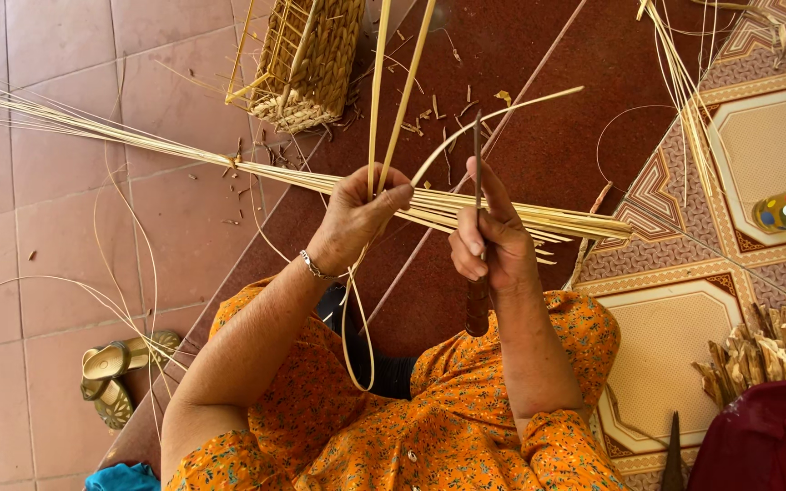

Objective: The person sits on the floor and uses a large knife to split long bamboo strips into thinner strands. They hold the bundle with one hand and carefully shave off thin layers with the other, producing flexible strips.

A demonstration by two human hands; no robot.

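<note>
My left hand [361,214] pinches a thin pale cane strip [400,109] that splits into two strands rising to the top of the frame. My right hand [488,241] grips a knife with a dark wooden handle [477,305]; its narrow blade [478,155] points up, close to the strip. Across my lap lies a long bundle of cane strips [229,164], running from the far left to the right, behind both hands. A loose strand loops down [357,336] from my left hand over my orange flowered clothing.
A half-woven basket [307,59] stands on the floor ahead. Shavings litter the dark red mat [539,55]. Golden sandals [120,364] lie at left on the tiles. More strips [684,91], a patterned mat and chopped wood pieces [766,350] sit at right.
</note>
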